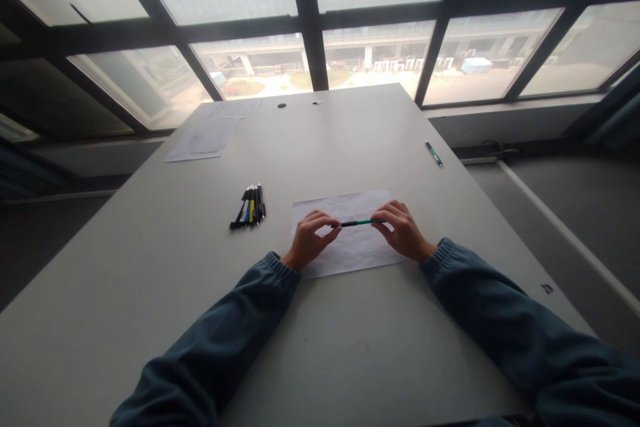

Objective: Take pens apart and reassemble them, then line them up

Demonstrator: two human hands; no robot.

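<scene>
A slim pen (357, 223), black on its left part and green on its right, is held level between my two hands above a white sheet of paper (360, 250). The fingertips of my left hand (313, 235) pinch its black end. At the green end, my right hand (401, 230) grips it between thumb and fingers. Left of the paper lies a group of several pens (250, 207), mostly black, with white, blue and yellow ones among them.
Another green and black pen (434, 153) lies near the right edge of the white table (320, 147). Printed sheets (205, 137) rest at the far left corner. A small dark object (547, 289) sits at the right edge. Windows stand beyond the table.
</scene>
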